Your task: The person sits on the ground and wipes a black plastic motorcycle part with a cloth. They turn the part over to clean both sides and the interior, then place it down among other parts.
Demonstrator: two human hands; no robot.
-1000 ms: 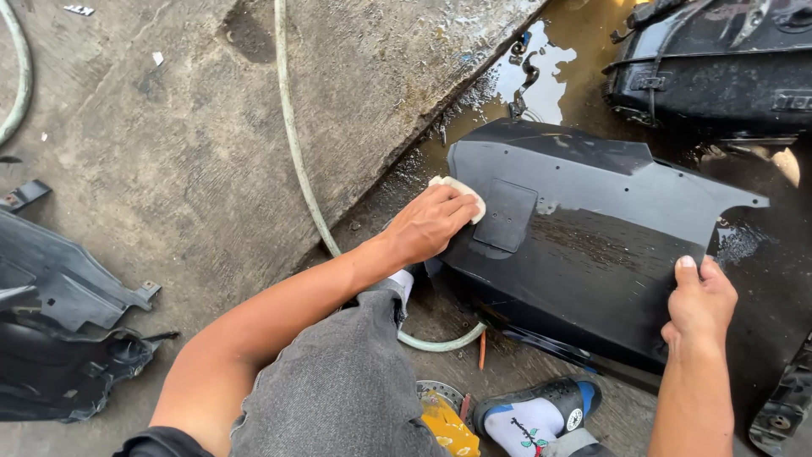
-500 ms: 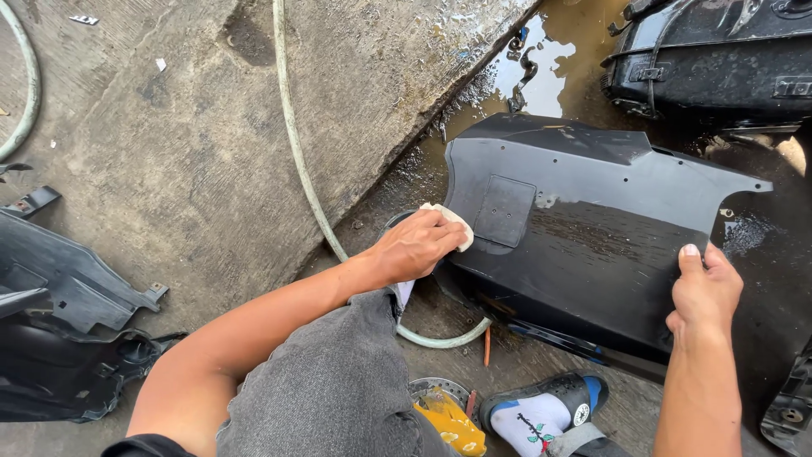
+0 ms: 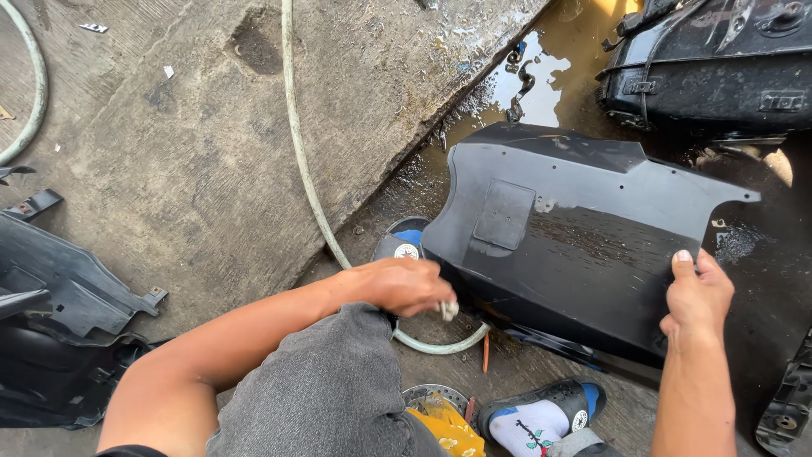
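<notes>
Left hand: the left hand (image 3: pixel 404 286) lay low at the near left edge of the panel (image 3: pixel 575 245); its fingers were curled shut around a pale cloth (image 3: pixel 448 310), of which only a small wad showed below the knuckles; the forearm ran back across a grey-trousered knee (image 3: pixel 321 389).
Right hand: the right hand (image 3: pixel 695 296) gripped the panel's near right edge; the thumb lay flat on the top face and the other fingers were wrapped under the rim, out of sight.
Panel: a large black plastic cover, wet and glossy, lay tilted on the ground in front of the person, between the two hands; a raised square patch sat near its left side; small holes dotted its far edge.
Hose: a pale green hose (image 3: pixel 298 144) ran down across the concrete slab (image 3: pixel 169 127), passed under the left hand and looped by the panel's near corner.
Ground: brown water pooled in a puddle (image 3: pixel 541 76) beyond the panel, beside the slab's edge.
Other parts: a black moulded part (image 3: pixel 719 68) stood at top right, well apart from the hands; more black parts (image 3: pixel 59 313) lay at far left.
Feet: a black and blue sandal (image 3: pixel 550 406) over a white sock showed at the bottom; another sandal (image 3: pixel 404 245) peeked out from under the panel's left edge.
</notes>
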